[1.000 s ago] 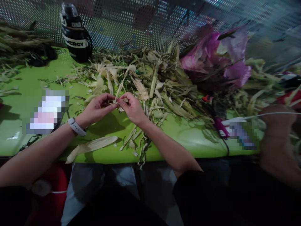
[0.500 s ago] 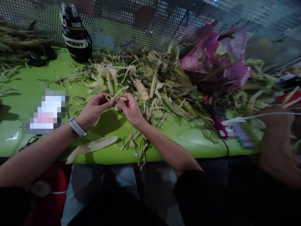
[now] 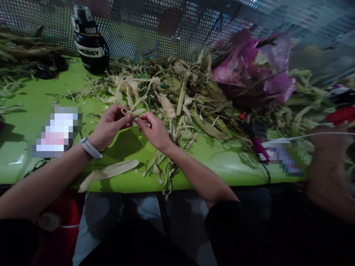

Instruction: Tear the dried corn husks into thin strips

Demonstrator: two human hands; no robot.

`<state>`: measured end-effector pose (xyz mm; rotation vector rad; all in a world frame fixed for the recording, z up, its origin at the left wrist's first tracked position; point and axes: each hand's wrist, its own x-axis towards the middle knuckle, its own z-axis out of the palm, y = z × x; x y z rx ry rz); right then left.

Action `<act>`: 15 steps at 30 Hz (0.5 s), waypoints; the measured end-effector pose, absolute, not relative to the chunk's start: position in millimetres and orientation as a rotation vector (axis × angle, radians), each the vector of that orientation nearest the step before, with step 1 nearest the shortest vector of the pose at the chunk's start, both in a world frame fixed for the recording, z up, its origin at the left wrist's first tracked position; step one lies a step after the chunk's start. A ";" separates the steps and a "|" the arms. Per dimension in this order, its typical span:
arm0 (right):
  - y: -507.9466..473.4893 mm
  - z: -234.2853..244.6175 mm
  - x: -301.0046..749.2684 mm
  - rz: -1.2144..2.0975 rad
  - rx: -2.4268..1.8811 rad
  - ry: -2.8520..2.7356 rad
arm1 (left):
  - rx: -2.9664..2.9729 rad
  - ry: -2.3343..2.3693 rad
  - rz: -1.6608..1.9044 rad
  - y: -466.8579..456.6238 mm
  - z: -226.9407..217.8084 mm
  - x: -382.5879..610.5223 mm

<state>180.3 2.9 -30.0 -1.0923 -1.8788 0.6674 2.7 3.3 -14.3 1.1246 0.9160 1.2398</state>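
Observation:
Between my hands is a looped strip of corn husk point(image 3: 138, 110), pale and narrow, held a little above the green table. My left hand point(image 3: 111, 122), with a light watch band at its wrist, pinches the looped part between thumb and fingers. From the other side my right hand point(image 3: 155, 131) is closed, thumb against forefinger, on a thin end of the strip. How the strip is folded or tied at the fingertips is too small to make out. A wide loose husk point(image 3: 109, 173) lies flat on the table in front of my wrists.
Behind my hands spreads a heap of dry husks point(image 3: 177, 85), with a pink plastic bag point(image 3: 249, 70) at its right. A black bottle point(image 3: 91, 48) stands by the mesh panel. A blurred phone point(image 3: 57, 129) lies left; another person's arm point(image 3: 328, 162) rests at right.
My right hand has moved slightly right and down, away from my left. More of the husk strip now shows between them, and my left hand keeps its pinch.

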 end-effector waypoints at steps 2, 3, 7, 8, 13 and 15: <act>3.3 -29.2 180.7 0.494 -1.063 -1.996 | 1.128 0.926 1.249 4.2 -15.5 2.4; 3.2 -28.7 180.8 0.393 -1.062 -2.053 | 1.128 0.934 1.255 4.3 -15.9 2.4; -0.5 -26.9 179.4 0.016 -1.114 -2.260 | 1.136 1.002 1.270 2.9 -15.6 3.4; -2.0 -26.4 178.8 -0.059 -1.130 -2.295 | 1.143 1.024 1.271 2.5 -15.5 3.7; -5.7 -23.5 178.3 -0.253 -1.079 -2.294 | 1.208 1.039 1.230 2.4 -15.8 3.6; -3.6 -23.3 180.1 -0.268 -1.040 -2.251 | 1.235 0.987 1.189 2.0 -14.6 3.4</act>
